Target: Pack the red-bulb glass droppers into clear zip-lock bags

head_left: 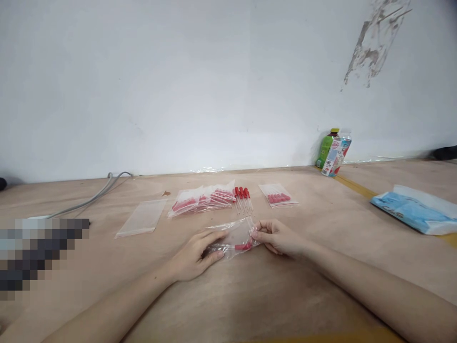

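A clear plastic bag [232,237] lies low over the table in front of me, with red-bulbed droppers [243,247] inside it. My left hand [200,252] holds the bag's left end, its thumb below and its fingers above. At the right end, my right hand [273,237] pinches the bag's edge; a bit of red shows by the fingertips. Just beyond the bag lie several loose droppers [241,194] with red bulbs and thin pale stems. A pile of filled bags [203,199] is left of them, and another filled bag [277,195] is to their right.
An unfilled clear bag [142,218] lies flat on the left of the brown-covered table [214,305]. Grey cables [85,199] run behind a pixelated dark object [39,252]. By the wall stand a green bottle [324,151] and a carton [336,157]. A blue packet [414,209] rests at right.
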{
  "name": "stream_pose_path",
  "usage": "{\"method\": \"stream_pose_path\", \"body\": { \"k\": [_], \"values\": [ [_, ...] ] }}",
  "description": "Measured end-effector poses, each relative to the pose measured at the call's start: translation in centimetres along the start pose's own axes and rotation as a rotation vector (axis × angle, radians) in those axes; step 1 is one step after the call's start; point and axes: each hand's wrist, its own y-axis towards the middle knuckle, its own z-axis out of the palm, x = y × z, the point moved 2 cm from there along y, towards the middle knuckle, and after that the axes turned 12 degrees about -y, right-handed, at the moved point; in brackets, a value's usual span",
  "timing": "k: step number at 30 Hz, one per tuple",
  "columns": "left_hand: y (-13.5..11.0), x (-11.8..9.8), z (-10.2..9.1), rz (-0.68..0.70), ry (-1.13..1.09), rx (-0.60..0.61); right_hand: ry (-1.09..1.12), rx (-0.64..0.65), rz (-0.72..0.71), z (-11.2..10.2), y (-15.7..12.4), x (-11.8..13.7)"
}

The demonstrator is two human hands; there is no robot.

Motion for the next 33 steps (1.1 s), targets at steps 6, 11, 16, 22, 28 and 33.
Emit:
{"method": "stream_pose_path", "body": {
  "k": [6,11,16,22,28,33],
  "values": [
    [0.0,-0.1,-0.1,-0.001,-0.068,0.055,-0.104,-0.109,0.121,-2.0,1.3,-0.3],
    [0.3,0.3,-0.2,0.018,-0.102,0.077,-0.678,-0.519,-0.015,-5.3,5.0,0.2],
    [0.5,0.5,-0.8,0.024,-0.116,0.211,-0.751,-0.709,0.066,-6.3,10.3,0.7],
    [0.0,0.8,-0.7,0.035,0.013,0.267,-0.658,-0.758,0.161,-6.3,13.9,0.0],
    [-0.2,0.7,-0.4,0.039,0.043,0.225,-0.445,-0.776,0.196,-6.6,14.0,0.4],
    [0.0,0.5,-0.6,0.043,0.043,0.253,-0.228,-0.773,0.047,-7.2,10.1,1.6]
  ]
}}
